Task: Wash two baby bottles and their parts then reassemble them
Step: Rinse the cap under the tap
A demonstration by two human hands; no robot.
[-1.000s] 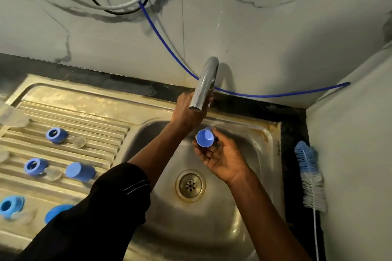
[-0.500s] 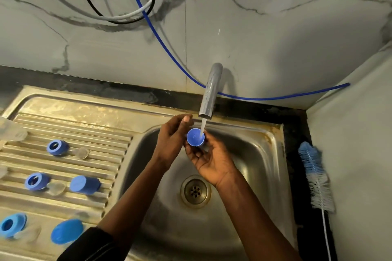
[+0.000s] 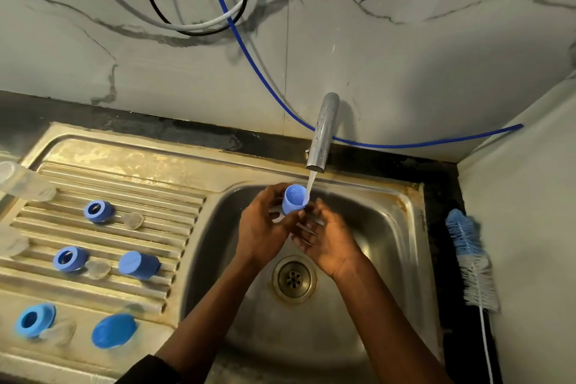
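Note:
A small blue cap [image 3: 293, 201] sits mouth-up under the stream from the steel tap [image 3: 322, 134], over the sink basin [image 3: 389, 243]. My left hand [image 3: 261, 227] curls round the cap's left side. My right hand [image 3: 327, 240], palm up, pinches its base from the right with thumb and fingertips. On the ribbed drainboard [image 3: 124, 178] to the left lie blue collar rings [image 3: 95, 210] [image 3: 69, 259] [image 3: 32, 319], a second blue cap [image 3: 138, 265], a blue dome lid [image 3: 113, 330] and clear teats [image 3: 133, 220] [image 3: 97, 268]. A clear bottle [image 3: 21, 181] lies at the far left edge.
A blue-and-white bottle brush [image 3: 470, 259] lies on the dark counter right of the sink, against the side wall. The drain [image 3: 294, 279] is below my hands. Cables and a blue hose [image 3: 249, 62] hang on the marble wall behind the tap.
My left hand left the tap and came down onto the cap. Water now runs from the spout onto the cap, which shifted slightly left between both hands.

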